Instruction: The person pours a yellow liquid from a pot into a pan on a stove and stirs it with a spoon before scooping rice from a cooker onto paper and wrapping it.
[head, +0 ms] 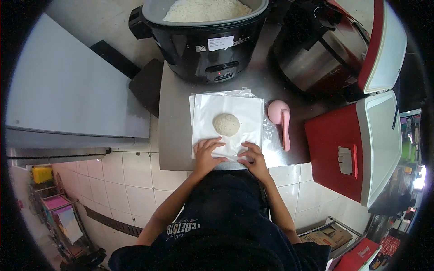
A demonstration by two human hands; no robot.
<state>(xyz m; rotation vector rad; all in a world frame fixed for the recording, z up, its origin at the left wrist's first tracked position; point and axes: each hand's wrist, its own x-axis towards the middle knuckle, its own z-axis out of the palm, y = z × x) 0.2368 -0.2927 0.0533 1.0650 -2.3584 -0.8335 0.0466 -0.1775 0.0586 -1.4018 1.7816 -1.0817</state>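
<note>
A rounded mound of cooked rice (226, 124) sits near the middle of a white sheet of wrapping paper (206, 105), which lies on more sheets and some clear plastic. My left hand (207, 151) rests on the paper's near left part, fingers spread, its thumb by the near edge. Across from it, my right hand (253, 156) touches the near right part with bent, parted fingers. Neither hand touches the rice. A pink rice scoop (280, 115) with a round cup lies bowl-away to the right of the paper, partly over clear plastic (270, 135).
Behind the paper stands a large black rice cooker (190, 50), uncovered and full of rice. A second big pot-like cooker (318, 57) is at the back right of the steel table (176, 135). A red cooler box (334, 149) with raised lid borders the right side; a pale cabinet (78, 84) stands left.
</note>
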